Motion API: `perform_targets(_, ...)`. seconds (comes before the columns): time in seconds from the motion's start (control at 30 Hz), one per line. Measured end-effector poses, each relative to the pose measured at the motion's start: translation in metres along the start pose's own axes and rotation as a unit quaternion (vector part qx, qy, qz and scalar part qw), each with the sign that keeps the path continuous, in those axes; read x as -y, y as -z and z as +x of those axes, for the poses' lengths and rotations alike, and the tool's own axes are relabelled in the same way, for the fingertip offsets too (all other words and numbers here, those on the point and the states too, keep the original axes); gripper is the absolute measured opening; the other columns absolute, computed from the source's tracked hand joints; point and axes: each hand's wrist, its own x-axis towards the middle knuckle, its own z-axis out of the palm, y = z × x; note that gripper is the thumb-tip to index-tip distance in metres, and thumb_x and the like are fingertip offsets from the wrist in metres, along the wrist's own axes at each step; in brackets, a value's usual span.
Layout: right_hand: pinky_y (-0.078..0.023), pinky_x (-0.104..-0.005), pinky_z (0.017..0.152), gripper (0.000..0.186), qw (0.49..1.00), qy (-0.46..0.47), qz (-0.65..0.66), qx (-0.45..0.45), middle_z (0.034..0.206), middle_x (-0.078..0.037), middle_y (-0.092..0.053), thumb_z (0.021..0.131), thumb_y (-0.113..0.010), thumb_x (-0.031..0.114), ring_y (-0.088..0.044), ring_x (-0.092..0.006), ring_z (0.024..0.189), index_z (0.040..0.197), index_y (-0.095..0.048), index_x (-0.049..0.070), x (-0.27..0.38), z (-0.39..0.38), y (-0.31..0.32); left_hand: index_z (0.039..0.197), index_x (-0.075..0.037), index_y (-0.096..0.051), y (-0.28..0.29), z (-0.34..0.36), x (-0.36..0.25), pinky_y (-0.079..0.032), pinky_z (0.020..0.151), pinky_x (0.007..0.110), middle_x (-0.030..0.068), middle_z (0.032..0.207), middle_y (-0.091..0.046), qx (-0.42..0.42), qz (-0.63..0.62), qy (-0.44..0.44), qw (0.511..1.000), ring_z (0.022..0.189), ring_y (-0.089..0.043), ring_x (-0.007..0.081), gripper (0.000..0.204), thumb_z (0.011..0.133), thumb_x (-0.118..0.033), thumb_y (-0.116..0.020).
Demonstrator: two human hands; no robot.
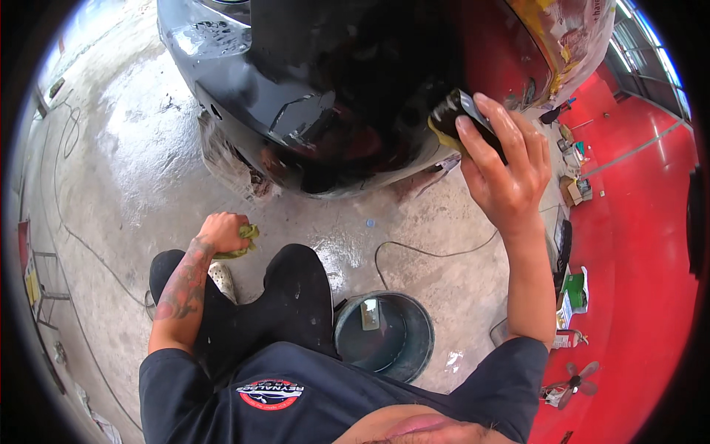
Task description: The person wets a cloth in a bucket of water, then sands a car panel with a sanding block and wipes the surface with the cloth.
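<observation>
Right under the right hand [503,159] is a dark sanding block [460,117] with a yellow pad, fingers wrapped over it and pressing it flat against the black car panel [325,96]. The left hand [220,231] is down by the person's knee, balled shut around a greenish-yellow rag [244,240], well apart from the panel.

Progress-wise, looks like wet sanding somewhere in the middle. The panel is glossy and wet over most of its black face, and the stretch beside the right hand is dull with some red showing through, so that part seems worked already. The lower edge, away from the hand, looks rough and chipped, probably not done yet. Hard to call how much is really left.

Count: one block, one rag, one round grey bucket [414,325] with water below the right forearm, close to the knee. One cable [429,251] snakes over the wet concrete floor [133,170] between bucket and panel.
</observation>
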Motion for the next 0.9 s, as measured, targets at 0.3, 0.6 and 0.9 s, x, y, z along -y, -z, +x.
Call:
perform_targets(0.3, -0.046, -0.0305, 0.069, 0.05, 1.0, -0.016, 0.001, 0.006, 0.119, 0.0, -0.069, 0.067, -0.074, 0.004, -0.064, -0.0209, 0.089, 0.113, -0.069, 0.022, -0.01, 0.01, -0.009, 0.109, -0.014, -0.072, -0.008, 0.001, -0.001, -0.055, 0.083, 0.048, 0.0178, 0.094, -0.073, 0.025, -0.005, 0.009, 1.0, 0.093, -0.069, 0.0376, 0.05, 0.065, -0.037, -0.072)
perform_targets(0.6, -0.05, -0.033, 0.069, 0.051, 0.997, -0.07, -0.001, -0.024, 0.119, -0.005, -0.068, 0.064, -0.074, 0.005, -0.063, -0.023, 0.085, 0.113, -0.072, 0.019, 0.002, -0.008, -0.017, 0.11, -0.014, -0.072, -0.006, -0.002, 0.001, -0.055, 0.083, 0.048, 0.019, 0.095, -0.073, 0.037, -0.005, 0.027, 0.999, 0.094, -0.069, 0.0378, 0.05, 0.066, -0.038, -0.072)
perform_targets(0.9, -0.051, -0.0319, 0.068, 0.052, 0.996, -0.049, 0.032, -0.063, 0.116, -0.006, -0.068, 0.062, -0.075, 0.003, -0.065, -0.0233, 0.087, 0.112, -0.071, 0.018, 0.01, 0.006, -0.018, 0.111, -0.014, -0.072, -0.007, -0.005, 0.002, -0.055, 0.082, 0.048, 0.0191, 0.094, -0.073, 0.034, 0.006, 0.029, 0.999, 0.094, -0.069, 0.0378, 0.052, 0.066, -0.04, -0.073)
